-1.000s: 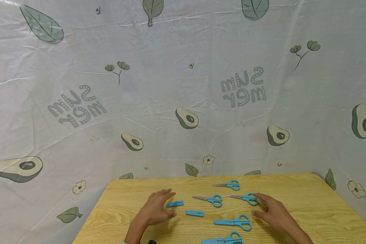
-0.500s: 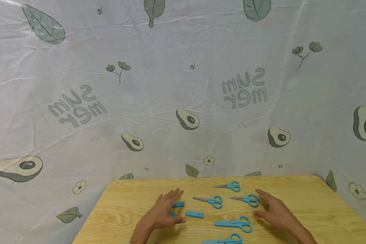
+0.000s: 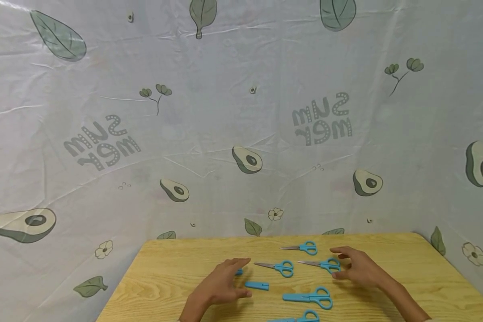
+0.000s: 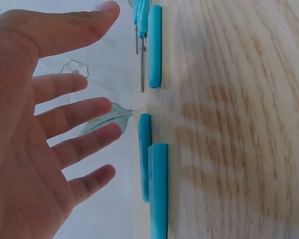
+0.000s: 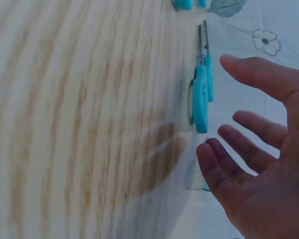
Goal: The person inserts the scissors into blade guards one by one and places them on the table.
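Observation:
In the head view my left hand [image 3: 223, 284] hovers with fingers spread over the blue blade caps, beside a cap [image 3: 256, 285]. It partly hides another cap [image 3: 239, 272]. The left wrist view shows several caps, among them a near one [image 4: 158, 191], apart from the palm. My right hand [image 3: 358, 267] is at the handles of bare-bladed scissors [image 3: 333, 265], thumb and fingers either side. From the right wrist, those scissors [image 5: 200, 99] lie just beyond the fingertips, ungripped. Two more bare scissors, one at the back [image 3: 307, 247] and one in the middle [image 3: 285, 269], point left.
Nearer the front lie capped scissors [image 3: 311, 297], with another pair [image 3: 307, 316] cut off by the frame's bottom edge. All rest on a wood-grain table [image 3: 406, 277]. Behind it hangs a pale sheet [image 3: 209, 134] printed with avocados and leaves.
My left hand has moved rightward, covering more of the left caps. My right hand shifted slightly forward and left around the scissors' handles. The scissors stay put.

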`<act>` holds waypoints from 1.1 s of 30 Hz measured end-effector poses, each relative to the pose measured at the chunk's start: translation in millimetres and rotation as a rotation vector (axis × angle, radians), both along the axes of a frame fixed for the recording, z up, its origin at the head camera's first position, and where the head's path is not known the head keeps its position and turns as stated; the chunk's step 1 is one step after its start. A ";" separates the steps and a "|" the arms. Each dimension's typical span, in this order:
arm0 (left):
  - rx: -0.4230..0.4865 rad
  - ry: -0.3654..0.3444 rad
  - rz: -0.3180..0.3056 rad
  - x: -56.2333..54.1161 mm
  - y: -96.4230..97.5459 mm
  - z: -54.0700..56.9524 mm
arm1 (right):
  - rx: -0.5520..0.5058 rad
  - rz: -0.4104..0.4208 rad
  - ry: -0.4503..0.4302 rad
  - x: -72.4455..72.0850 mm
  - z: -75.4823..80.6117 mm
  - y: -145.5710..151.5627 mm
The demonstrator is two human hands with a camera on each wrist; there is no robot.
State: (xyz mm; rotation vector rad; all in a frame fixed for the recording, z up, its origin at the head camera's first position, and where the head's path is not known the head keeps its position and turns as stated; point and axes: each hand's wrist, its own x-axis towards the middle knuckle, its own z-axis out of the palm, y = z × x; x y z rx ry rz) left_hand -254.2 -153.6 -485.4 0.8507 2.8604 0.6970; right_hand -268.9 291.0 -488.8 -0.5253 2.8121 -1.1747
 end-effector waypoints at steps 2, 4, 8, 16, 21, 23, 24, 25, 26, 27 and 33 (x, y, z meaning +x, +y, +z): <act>-0.014 0.010 -0.001 -0.9 1.8 -1.8 | -0.001 0.017 -0.007 -3.8 -0.6 1.3; -0.030 0.027 -0.006 -2.0 3.4 -4.0 | -0.011 0.047 -0.020 -6.9 -1.6 2.6; -0.065 0.072 -0.025 -5.1 7.2 -7.4 | -0.027 0.108 -0.048 -11.1 -2.9 4.3; -0.107 0.121 -0.080 -13.8 18.8 -10.3 | -0.025 0.113 -0.068 -19.1 -0.3 1.6; -0.125 0.125 -0.080 -17.3 26.6 -13.3 | -0.033 0.116 -0.080 -22.7 -0.9 1.7; -0.122 0.118 -0.082 -17.9 29.3 -12.9 | -0.032 0.122 -0.071 -24.8 -1.4 2.1; -0.119 0.113 -0.083 -17.8 30.4 -12.3 | -0.030 0.126 -0.064 -25.6 -1.4 2.2; -0.117 0.110 -0.083 -17.3 31.1 -11.5 | -0.027 0.132 -0.056 -26.5 -1.6 2.0; -0.118 0.104 -0.082 -16.9 31.5 -11.5 | -0.020 0.137 -0.048 -27.7 -2.2 1.8; -0.114 0.099 -0.081 -16.6 31.7 -11.6 | -0.016 0.140 -0.045 -28.2 -2.1 1.2; -0.081 0.096 -0.102 -18.3 31.6 -16.9 | -0.001 0.153 -0.047 -30.7 -0.7 -0.4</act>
